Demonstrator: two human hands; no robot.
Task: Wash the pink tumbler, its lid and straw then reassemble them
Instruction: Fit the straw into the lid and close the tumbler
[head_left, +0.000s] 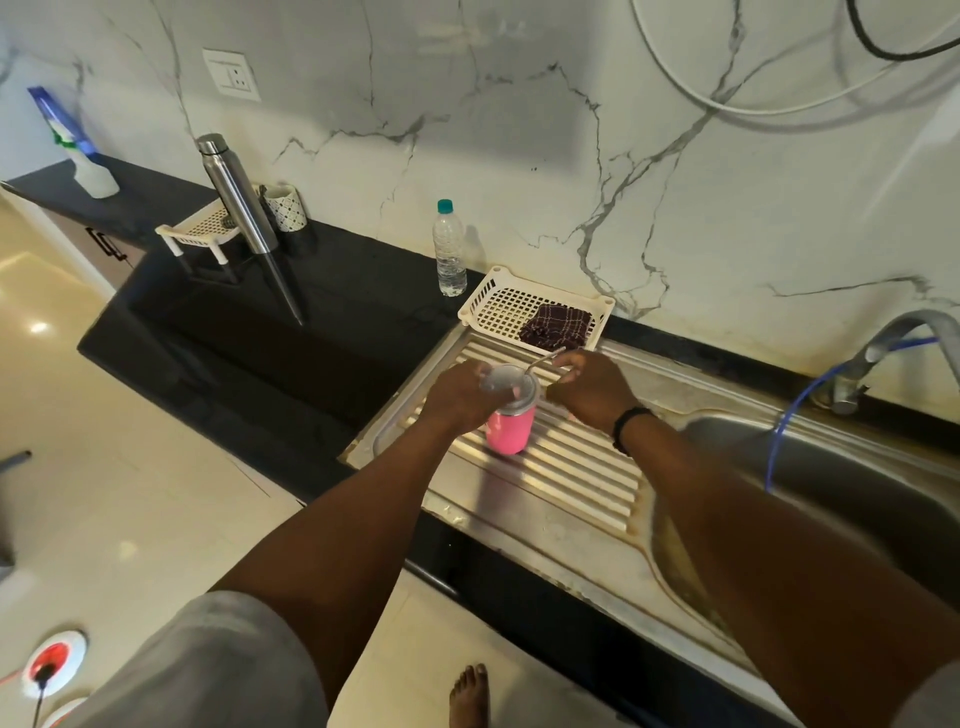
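Fingers (563, 371) on straw (545, 359) in lidded pink tumbler (511, 428)

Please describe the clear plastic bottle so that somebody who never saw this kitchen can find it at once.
Start at the steel draining board left of the sink. Behind it sits a white basket; the plastic bottle stands upright just left, against the wall. Unlike the steel bottle, it is see-through, with a teal cap.
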